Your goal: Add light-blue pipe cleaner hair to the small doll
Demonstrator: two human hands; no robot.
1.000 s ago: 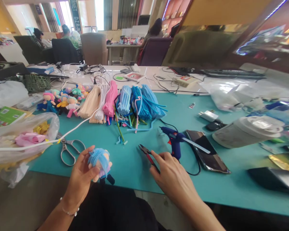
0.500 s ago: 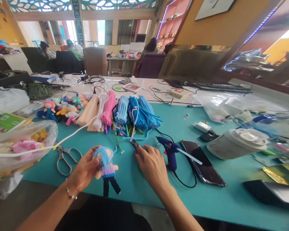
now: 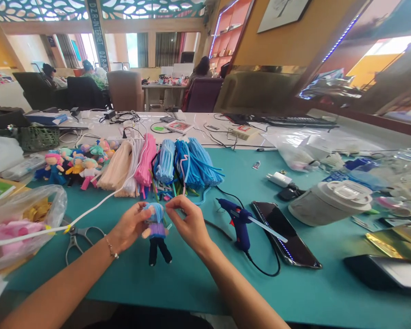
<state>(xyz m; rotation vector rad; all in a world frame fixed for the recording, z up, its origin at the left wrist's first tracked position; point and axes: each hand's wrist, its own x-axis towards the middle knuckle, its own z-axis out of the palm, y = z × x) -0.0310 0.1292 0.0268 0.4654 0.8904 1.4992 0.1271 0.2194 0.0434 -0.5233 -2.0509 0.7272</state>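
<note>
My left hand (image 3: 132, 226) is closed round the head of a small doll (image 3: 156, 230) made of fuzzy pipe cleaners. The doll has light blue hair, a purple top and dark trousers, and it hangs upright over the green mat. Beside its head, my right hand (image 3: 189, 224) is pinched, thumb against fingertips; whatever it holds is too small to make out. To the right of that hand lies a blue hot glue gun (image 3: 239, 221) with a clear glue stick in its back. Scissors (image 3: 80, 240) lie partly hidden behind my left forearm.
Bundles of pipe cleaners (image 3: 166, 162) stand behind my hands, with several finished dolls (image 3: 77, 164) at their left. A phone (image 3: 284, 233), a lidded grey cup (image 3: 329, 203) and a charger (image 3: 278, 178) are on the right. A white cord (image 3: 99, 203) crosses above the scissors.
My right hand has left the pliers on the mat and risen to the doll's head, now pinching. My left hand still holds the doll. The view has shifted slightly.
</note>
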